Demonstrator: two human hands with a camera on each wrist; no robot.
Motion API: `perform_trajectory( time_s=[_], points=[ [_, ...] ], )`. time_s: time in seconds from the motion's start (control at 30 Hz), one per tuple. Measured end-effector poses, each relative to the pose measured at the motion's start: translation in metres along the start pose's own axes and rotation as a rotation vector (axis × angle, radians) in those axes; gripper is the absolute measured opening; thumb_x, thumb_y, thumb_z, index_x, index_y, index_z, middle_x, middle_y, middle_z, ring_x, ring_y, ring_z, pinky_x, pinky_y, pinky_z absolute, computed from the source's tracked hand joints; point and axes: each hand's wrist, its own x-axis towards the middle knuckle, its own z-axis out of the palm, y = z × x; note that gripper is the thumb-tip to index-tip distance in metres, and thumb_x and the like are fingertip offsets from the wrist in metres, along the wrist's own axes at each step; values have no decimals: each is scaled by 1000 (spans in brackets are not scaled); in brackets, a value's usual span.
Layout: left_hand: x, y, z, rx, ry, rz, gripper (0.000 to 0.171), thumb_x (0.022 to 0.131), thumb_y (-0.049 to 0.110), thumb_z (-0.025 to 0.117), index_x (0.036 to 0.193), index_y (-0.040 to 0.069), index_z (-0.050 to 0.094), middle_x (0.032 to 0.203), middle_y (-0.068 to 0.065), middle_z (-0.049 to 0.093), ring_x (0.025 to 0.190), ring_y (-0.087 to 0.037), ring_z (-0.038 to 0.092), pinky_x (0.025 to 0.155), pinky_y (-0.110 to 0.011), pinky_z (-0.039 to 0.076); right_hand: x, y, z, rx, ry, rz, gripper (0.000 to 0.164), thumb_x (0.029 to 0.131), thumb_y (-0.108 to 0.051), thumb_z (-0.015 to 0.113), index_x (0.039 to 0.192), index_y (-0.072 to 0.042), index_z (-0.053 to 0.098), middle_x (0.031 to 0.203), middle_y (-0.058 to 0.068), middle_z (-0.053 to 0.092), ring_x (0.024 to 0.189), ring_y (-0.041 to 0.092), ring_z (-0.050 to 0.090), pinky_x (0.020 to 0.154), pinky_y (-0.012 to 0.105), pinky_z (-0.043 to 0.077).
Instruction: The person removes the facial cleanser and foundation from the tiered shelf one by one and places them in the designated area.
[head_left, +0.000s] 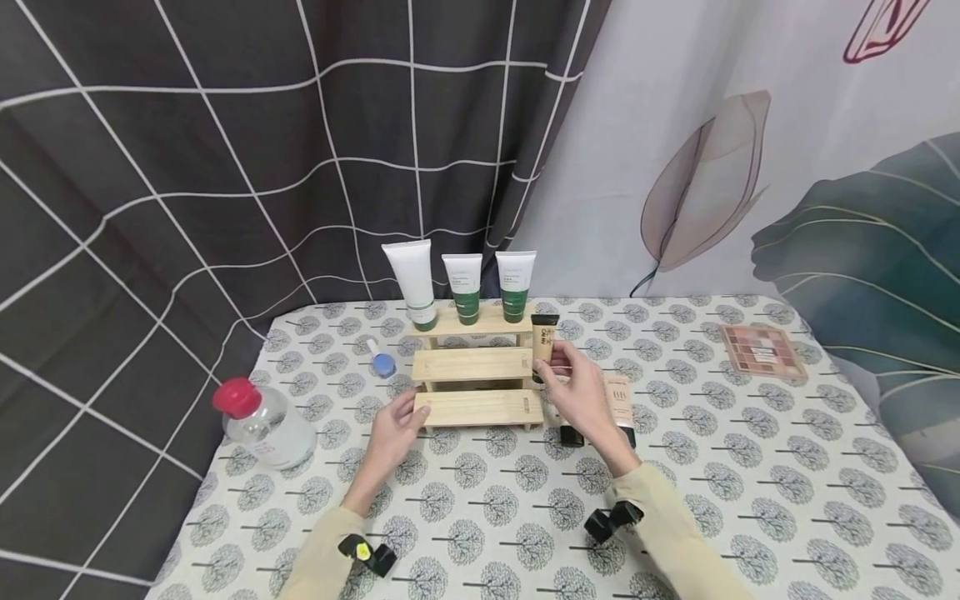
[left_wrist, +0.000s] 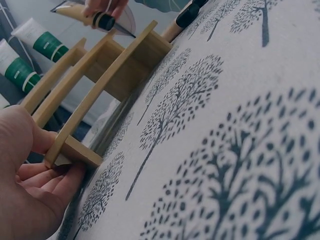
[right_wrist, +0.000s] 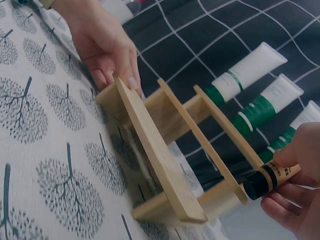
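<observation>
A small three-step wooden rack (head_left: pixel 477 408) stands on the table. On its top step, three white-and-green tubes stand in a row: a larger left one (head_left: pixel 414 283), a middle one (head_left: pixel 462 287) and a right one (head_left: pixel 515 285). My left hand (head_left: pixel 393 427) grips the left end of the lowest step, thumb on top and fingers underneath. With my right hand (head_left: pixel 579 390) I pinch a beige cosmetic tube (head_left: pixel 543 343) with a black cap (right_wrist: pixel 257 185), pointing cap down. This tube is beside the right end of the middle step; whether it touches is unclear.
Right of the rack lie a BB cream tube (head_left: pixel 619 402) and another black-capped item (head_left: pixel 572 435), partly hidden by my right hand. An eyeshadow palette (head_left: pixel 763 350) lies far right. Left are a red-capped clear bottle (head_left: pixel 273 429) and a small blue-and-white item (head_left: pixel 382 364). Curtains hang behind.
</observation>
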Motion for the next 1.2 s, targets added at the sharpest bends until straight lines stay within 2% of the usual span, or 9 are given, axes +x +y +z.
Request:
perform_trajectory(
  time_s=[0.23,0.6,0.67,0.77,0.83,0.9,1.2],
  points=[
    [0,0,0,-2,-9,-3,58,98,15,64,148,-5,43,146,-31,50,132,-42,57,108,-40,53,-7,7,-18,-21,10,53,38,95,-9,69,127,8,59,115,26,69,105,37,69,96,47,62],
    [1,-1,0,14,-3,6,57,99,16,64,147,-5,44,146,-31,51,131,-42,57,107,-40,54,-19,25,-47,-110,25,96,37,98,-11,67,129,7,59,118,28,66,106,38,68,95,46,62],
    [0,-1,0,10,-5,8,57,98,16,64,147,-5,44,146,-31,51,132,-43,57,107,-40,54,-22,28,-53,-122,26,101,38,97,-11,67,130,7,59,119,27,66,106,38,68,94,41,63],
    [0,-2,0,12,-4,8,56,99,16,65,147,-4,45,146,-31,51,132,-42,57,107,-40,54,-26,34,-61,-132,39,106,38,96,-10,68,129,8,59,115,28,68,103,38,70,86,22,63],
    [0,-3,0,14,-4,9,56,99,16,65,147,-4,46,145,-30,52,131,-42,57,107,-40,54,-29,38,-67,-142,54,116,39,96,-10,69,129,8,60,112,29,69,100,38,70,80,9,58],
    [1,-4,0,10,-6,10,55,99,16,65,147,-4,46,145,-30,52,130,-42,58,107,-40,54,-32,42,-73,-162,71,127,41,95,-10,69,130,9,59,109,29,70,96,37,71,74,2,53],
    [3,-5,0,6,-11,16,57,99,17,65,148,-5,44,147,-31,50,132,-42,56,107,-39,53,-43,58,-95,-200,106,144,41,93,-9,72,127,11,59,107,31,71,86,15,68,70,0,53]
  ],
)
